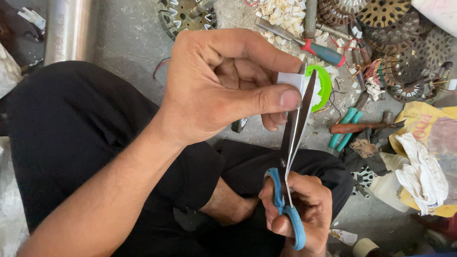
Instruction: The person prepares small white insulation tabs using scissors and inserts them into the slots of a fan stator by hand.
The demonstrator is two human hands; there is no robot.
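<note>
Our left hand [226, 84] pinches the thin, limp white paper strip [292, 81] at its top; our right hand [295, 206] grips the blue-handled scissors [291, 141].

The grey concrete floor [130, 40] carries clutter: at twelve o'clock a heap of white paper scraps [279, 6], at one o'clock stacked slotted metal discs [388, 0] and a red-handled screwdriver [324, 51], at three o'clock a hammer [361, 126], teal-handled pliers [345, 125] and a white rag [423, 173] on a yellow bag [447, 127].
</note>
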